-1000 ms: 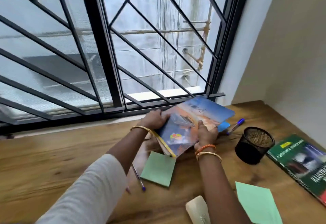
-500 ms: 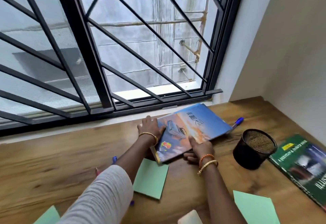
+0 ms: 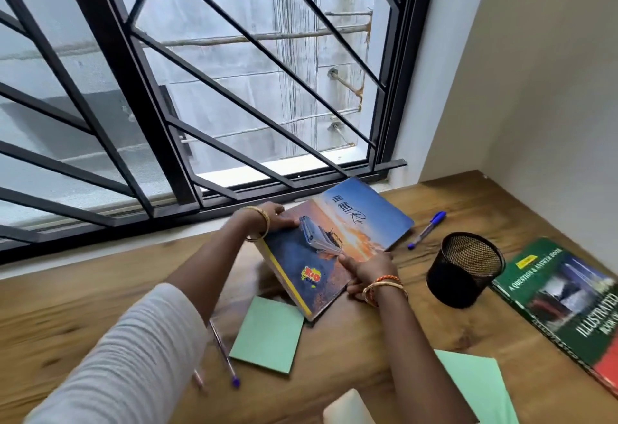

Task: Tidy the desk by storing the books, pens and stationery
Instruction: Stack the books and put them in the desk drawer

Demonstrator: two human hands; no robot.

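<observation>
Notebook (image 3: 337, 243) with a car-at-sunset cover and yellow spine strip lies far-centre on the desk (image 3: 67, 316). Left hand (image 3: 267, 219) fingers grip its far-left edge; right hand (image 3: 371, 271) fingers clamp its near edge. Counted: two books, three pens, two green note pads, one mesh pen cup (image 3: 465, 268).
</observation>
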